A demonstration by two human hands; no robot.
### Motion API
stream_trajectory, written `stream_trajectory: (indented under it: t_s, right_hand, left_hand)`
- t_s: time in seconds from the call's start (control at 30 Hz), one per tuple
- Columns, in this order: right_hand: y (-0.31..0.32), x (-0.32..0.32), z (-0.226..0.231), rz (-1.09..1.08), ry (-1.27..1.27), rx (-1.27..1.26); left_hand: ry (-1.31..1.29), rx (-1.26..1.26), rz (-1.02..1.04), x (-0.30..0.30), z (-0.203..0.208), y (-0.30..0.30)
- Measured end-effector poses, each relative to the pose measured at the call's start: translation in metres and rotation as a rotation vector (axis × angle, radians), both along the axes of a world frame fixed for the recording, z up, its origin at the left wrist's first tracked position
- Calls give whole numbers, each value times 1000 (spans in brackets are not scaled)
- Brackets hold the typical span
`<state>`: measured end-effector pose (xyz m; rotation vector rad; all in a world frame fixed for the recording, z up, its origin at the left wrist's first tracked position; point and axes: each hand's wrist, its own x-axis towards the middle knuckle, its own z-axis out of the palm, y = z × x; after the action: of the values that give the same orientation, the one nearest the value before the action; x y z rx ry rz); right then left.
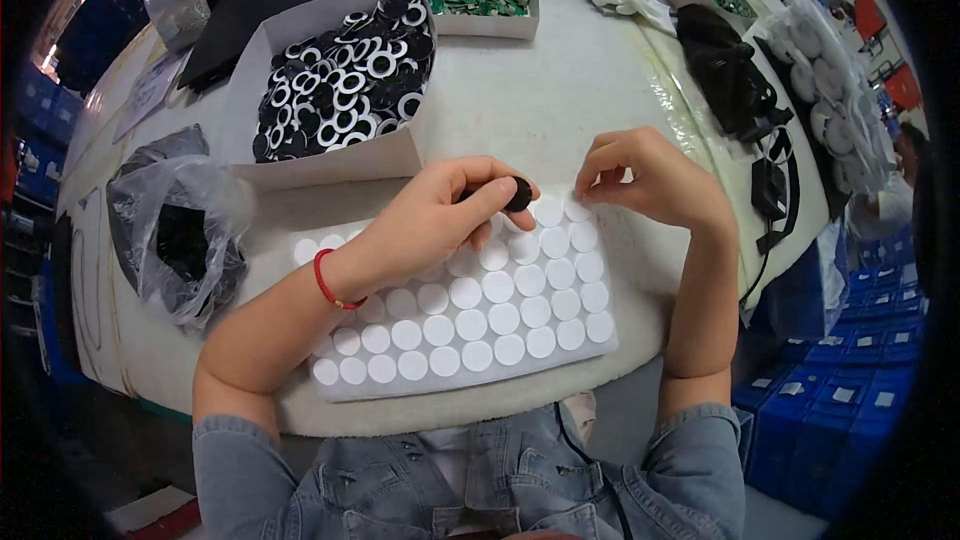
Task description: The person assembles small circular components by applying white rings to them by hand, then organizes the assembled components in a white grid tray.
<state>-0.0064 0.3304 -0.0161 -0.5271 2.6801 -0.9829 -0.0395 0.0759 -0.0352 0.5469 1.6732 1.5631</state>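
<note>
My left hand (430,210), with a red cord bracelet at its wrist, grips a small black round disc (517,195) between thumb and fingers. It hangs over the upper part of a white sheet (345,395) covered in rows of white round stickers (503,318). At the sheet's far right corner, my right hand (655,178) is closed in a pinch, its fingertips on a white round sticker (577,208). Whether that sticker is lifted off its backing, I cannot tell. My left hand and forearm hide part of the sheet's left side.
Behind my left hand stands a carton (400,152) full of black discs and black-and-white rings. Farther back is a box (490,28) of small green parts. A clear plastic bag (200,230) lies at left. Black pouch (725,70) and cabled adapter (768,188) lie at right.
</note>
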Motion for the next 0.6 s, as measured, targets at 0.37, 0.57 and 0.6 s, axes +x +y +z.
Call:
stream_trajectory:
  t_s: [0.37,0.57,0.6]
  right_hand:
    - [-9,-3,-8,37,82,4]
    - [-3,-9,-11,102,-21,-29]
    - [-2,-8,-10,104,-23,-30]
  left_hand:
    - [-30,15,-5,-4,0,0]
    - [-45,0,5,-5,1,-1]
    - [-51,7,6,-5,1,-1]
